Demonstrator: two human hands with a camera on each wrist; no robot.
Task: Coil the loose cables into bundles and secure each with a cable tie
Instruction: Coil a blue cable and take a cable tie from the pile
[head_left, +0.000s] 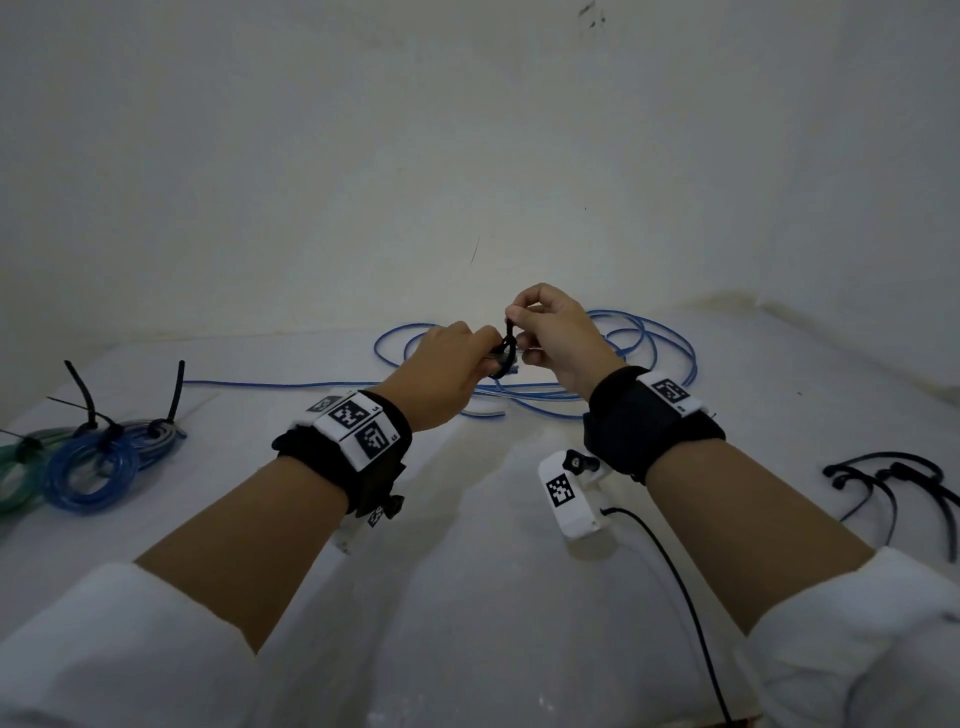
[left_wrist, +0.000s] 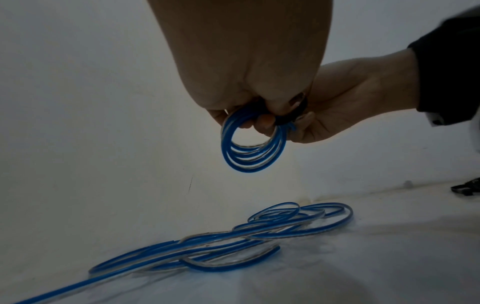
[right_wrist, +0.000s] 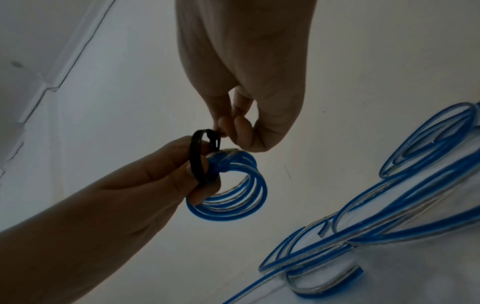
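Your left hand (right_wrist: 145, 185) grips small blue cable coil (right_wrist: 233, 197), fingers curled round it; your right hand (right_wrist: 249, 102) pinches black cable tie (right_wrist: 198, 158) looped round coil.

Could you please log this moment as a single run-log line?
left hand: holds blue coil | right hand: pinches black cable tie looped round coil | tie not cinched

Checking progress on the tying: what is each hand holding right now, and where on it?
Left hand grips the blue coil at its top, under the black tie. Right hand pinches the tie's end.
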